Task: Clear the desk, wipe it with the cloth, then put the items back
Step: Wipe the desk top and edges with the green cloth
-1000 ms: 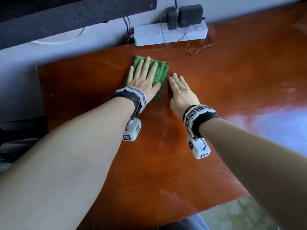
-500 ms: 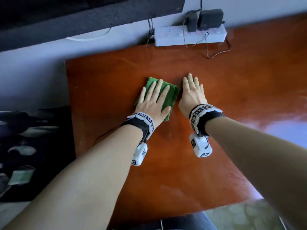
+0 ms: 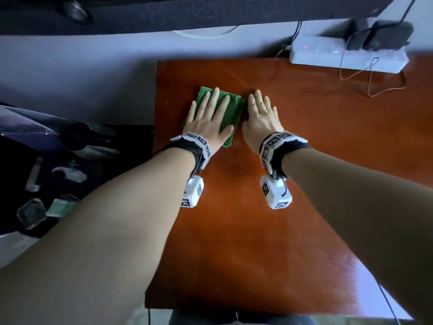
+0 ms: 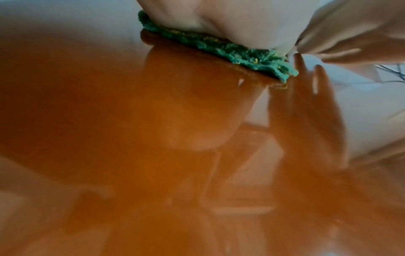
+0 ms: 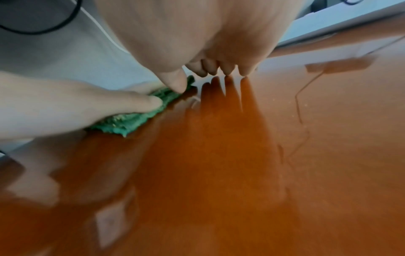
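Green cloth (image 3: 230, 106) laid flat on brown desk (image 3: 304, 160), near far-left corner. Cloth pressed down by left hand (image 3: 208, 120), palm flat, fingers straight and slightly spread. Right hand (image 3: 260, 120) laid flat on bare wood just beside cloth, fingers straight, close together; thumb seen touching cloth edge in right wrist view. White power strip (image 3: 346, 55) seen at far edge of desk, black adapters plugged in, thin cable trailed onto wood.
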`<action>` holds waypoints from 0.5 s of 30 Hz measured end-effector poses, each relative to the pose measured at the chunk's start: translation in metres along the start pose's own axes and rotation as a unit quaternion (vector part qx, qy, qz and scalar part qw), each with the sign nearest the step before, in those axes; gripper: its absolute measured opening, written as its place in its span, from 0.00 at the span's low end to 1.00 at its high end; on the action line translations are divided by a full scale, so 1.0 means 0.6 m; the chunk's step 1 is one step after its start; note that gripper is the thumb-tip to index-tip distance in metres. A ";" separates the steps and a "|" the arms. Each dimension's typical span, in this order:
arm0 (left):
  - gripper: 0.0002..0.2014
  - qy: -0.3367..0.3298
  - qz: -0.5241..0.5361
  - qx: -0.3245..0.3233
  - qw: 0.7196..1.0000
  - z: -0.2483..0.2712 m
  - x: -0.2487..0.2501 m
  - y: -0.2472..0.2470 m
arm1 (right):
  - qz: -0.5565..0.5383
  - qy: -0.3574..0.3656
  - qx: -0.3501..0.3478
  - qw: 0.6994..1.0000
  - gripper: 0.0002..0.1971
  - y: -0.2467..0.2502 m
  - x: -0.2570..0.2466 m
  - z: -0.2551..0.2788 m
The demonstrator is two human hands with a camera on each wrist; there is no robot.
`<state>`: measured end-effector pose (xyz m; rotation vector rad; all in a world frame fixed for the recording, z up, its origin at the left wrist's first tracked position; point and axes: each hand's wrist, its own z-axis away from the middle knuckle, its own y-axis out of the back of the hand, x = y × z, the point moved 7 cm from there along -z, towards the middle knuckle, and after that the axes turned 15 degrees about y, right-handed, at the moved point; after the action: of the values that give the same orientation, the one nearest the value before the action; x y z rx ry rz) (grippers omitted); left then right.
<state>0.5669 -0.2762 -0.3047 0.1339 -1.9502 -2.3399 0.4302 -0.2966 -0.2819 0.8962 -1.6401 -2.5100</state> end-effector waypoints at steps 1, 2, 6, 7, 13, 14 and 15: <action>0.35 0.008 0.004 -0.002 1.000 -0.012 -0.018 0.001 | 0.013 -0.002 0.001 1.000 0.35 -0.002 -0.001 -0.004; 0.35 0.017 0.011 -0.005 1.000 -0.025 -0.034 0.001 | 0.027 -0.005 0.004 1.000 0.35 -0.004 -0.002 -0.007; 0.36 0.042 0.030 0.013 0.999 -0.072 -0.066 0.011 | 0.071 -0.014 0.006 0.997 0.36 -0.012 -0.008 -0.012; 0.36 0.044 0.031 0.016 0.998 -0.082 -0.067 0.013 | 0.075 -0.016 0.005 0.997 0.35 -0.013 -0.009 -0.014; 0.35 0.060 0.046 0.016 0.997 -0.150 -0.063 0.031 | 0.097 -0.020 -0.003 0.995 0.35 -0.015 -0.007 -0.018; 0.35 0.062 0.048 0.016 0.997 -0.160 -0.067 0.032 | 0.099 -0.020 -0.007 0.995 0.35 -0.015 -0.006 -0.018; 0.35 0.063 0.049 0.017 0.997 -0.169 -0.073 0.034 | 0.101 -0.019 -0.012 0.995 0.35 -0.014 -0.006 -0.017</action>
<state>0.6235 -0.3730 -0.3022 0.1797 -1.8933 -2.1817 0.4403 -0.3003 -0.2905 0.6470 -1.6181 -2.4187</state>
